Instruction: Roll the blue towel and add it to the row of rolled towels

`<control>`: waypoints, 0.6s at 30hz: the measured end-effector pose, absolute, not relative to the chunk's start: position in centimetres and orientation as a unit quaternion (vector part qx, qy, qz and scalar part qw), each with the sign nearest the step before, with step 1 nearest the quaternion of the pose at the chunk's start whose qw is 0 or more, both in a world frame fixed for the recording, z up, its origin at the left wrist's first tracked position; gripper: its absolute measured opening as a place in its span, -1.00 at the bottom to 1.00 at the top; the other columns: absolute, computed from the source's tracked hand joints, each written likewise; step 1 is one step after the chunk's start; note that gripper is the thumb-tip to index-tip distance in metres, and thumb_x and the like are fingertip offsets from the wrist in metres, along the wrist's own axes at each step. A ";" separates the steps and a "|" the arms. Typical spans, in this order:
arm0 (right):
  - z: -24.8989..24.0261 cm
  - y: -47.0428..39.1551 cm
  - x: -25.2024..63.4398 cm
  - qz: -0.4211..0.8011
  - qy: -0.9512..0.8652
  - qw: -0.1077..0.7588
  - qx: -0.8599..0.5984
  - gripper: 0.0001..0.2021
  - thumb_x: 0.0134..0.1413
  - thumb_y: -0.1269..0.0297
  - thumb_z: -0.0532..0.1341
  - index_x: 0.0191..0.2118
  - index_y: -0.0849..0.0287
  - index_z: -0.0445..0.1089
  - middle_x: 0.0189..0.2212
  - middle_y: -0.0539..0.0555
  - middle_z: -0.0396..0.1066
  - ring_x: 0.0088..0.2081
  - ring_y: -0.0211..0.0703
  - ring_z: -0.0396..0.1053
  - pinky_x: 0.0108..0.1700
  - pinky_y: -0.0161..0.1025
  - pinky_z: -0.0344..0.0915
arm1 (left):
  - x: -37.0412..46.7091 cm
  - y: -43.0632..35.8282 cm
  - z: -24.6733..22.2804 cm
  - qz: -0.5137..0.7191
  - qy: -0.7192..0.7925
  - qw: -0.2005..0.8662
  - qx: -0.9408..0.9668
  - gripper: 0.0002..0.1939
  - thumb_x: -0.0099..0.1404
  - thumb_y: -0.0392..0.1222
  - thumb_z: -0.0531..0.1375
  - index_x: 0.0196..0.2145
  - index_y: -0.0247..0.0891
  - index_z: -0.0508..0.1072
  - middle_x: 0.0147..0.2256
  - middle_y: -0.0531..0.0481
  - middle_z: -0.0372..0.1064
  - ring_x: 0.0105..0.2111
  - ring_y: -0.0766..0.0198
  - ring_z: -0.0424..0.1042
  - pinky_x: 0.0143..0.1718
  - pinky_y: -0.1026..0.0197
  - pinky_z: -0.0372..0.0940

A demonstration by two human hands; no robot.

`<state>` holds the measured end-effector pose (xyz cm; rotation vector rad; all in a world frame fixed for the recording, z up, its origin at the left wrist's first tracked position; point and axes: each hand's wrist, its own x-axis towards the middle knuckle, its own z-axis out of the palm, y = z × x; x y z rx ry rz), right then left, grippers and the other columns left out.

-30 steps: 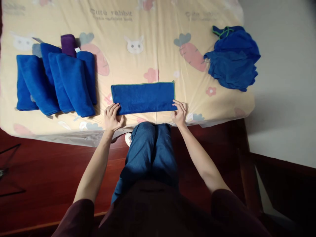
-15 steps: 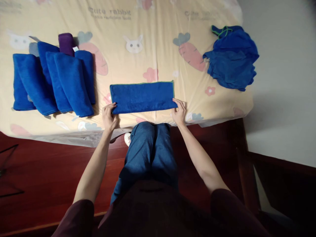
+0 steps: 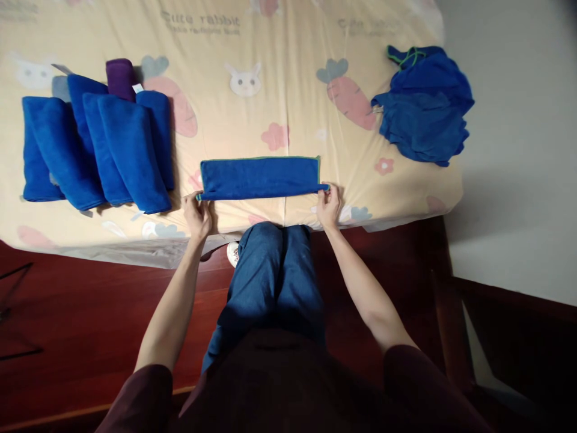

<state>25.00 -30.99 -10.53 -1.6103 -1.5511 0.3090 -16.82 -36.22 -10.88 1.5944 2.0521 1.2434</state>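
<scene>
Pinches the near left corner of a folded blue cloth (image 3: 261,177) with the left hand (image 3: 197,218), closing thumb and fingers on it, and grips the near right corner with the right hand (image 3: 329,207) in the same way. Holds the hands well apart, one at each end of the cloth's near side, with the wrists close to the near edge of the bed (image 3: 225,126). Has the cloth lying close to the middle of that near edge, spread as a long strip from side to side, trimmed in green along its far side, and gathered on its near side into a narrow band poking out slightly past both ends.

Has a group of folded blue cloths (image 3: 128,150) toward the near left corner of the bed, overlapping and slanted, near the left hand but not touching it. Shows a purple cloth (image 3: 121,79) and a grey piece (image 3: 61,88) at the far side of that group. Has a crumpled blue heap (image 3: 426,120) by the right edge of the bed, showing green trim at its far end and a pale tag (image 3: 377,109) on its left. Wears jeans (image 3: 259,282), reaching up to the near edge.
</scene>
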 end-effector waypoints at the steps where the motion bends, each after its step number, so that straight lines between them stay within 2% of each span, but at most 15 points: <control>1: -10.7 -31.0 25.0 0.123 -0.615 0.430 -0.650 -0.73 0.37 0.15 0.14 0.02 0.17 0.44 -0.14 0.20 0.45 -0.15 -0.04 0.46 0.00 -0.06 0.46 | -16.8 -36.2 -11.0 0.438 0.706 0.132 0.541 -0.61 0.51 0.09 0.06 0.09 -0.22 0.37 0.00 -0.25 0.35 -0.01 0.05 0.44 0.06 0.01 0.35; 4: -11.4 -30.9 25.1 0.113 -0.601 0.437 -0.660 -0.67 0.39 0.05 0.14 0.05 0.17 0.41 -0.24 0.13 0.41 -0.18 -0.06 0.45 0.01 -0.05 0.45 | -16.5 -36.2 -11.0 0.463 0.697 0.149 0.527 -0.53 0.52 0.15 0.03 0.17 -0.24 0.27 0.01 -0.25 0.35 -0.03 0.09 0.46 0.02 0.06 0.36; 8: -11.9 -30.9 24.9 0.127 -0.591 0.455 -0.654 -0.61 0.43 -0.01 0.09 0.11 0.19 0.34 -0.29 0.08 0.41 -0.22 -0.11 0.46 -0.05 -0.10 0.46 | -16.2 -36.2 -10.6 0.461 0.708 0.151 0.513 -0.54 0.54 0.10 0.01 0.21 -0.25 0.18 -0.15 -0.17 0.43 -0.25 0.19 0.45 -0.14 0.12 0.37; 12: -11.6 -30.9 24.6 0.155 -0.580 0.471 -0.646 -0.60 0.43 -0.06 0.08 0.04 0.21 0.32 -0.36 0.05 0.38 -0.31 -0.14 0.42 -0.15 -0.15 0.44 | -16.2 -36.2 -10.8 0.453 0.724 0.141 0.500 -0.63 0.53 0.05 0.02 0.13 -0.24 0.23 -0.19 -0.14 0.43 -0.28 0.22 0.42 -0.17 0.14 0.35; 15: -11.4 -30.9 24.5 0.170 -0.570 0.481 -0.645 -0.59 0.42 -0.11 0.09 -0.01 0.18 0.32 -0.38 0.04 0.36 -0.33 -0.14 0.41 -0.15 -0.14 0.45 | -16.3 -36.3 -11.1 0.459 0.725 0.126 0.498 -0.70 0.52 0.02 0.04 0.03 -0.24 0.28 -0.21 -0.10 0.37 -0.27 0.24 0.41 -0.16 0.17 0.33; 18: -11.2 -30.8 24.5 0.184 -0.563 0.483 -0.645 -0.57 0.41 -0.15 0.08 -0.02 0.16 0.31 -0.35 0.07 0.39 -0.31 -0.13 0.45 -0.14 -0.13 0.47 | -16.3 -36.5 -11.4 0.468 0.719 0.119 0.500 -0.73 0.50 -0.02 0.08 0.02 -0.23 0.27 -0.27 -0.03 0.30 -0.33 0.26 0.36 -0.23 0.19 0.29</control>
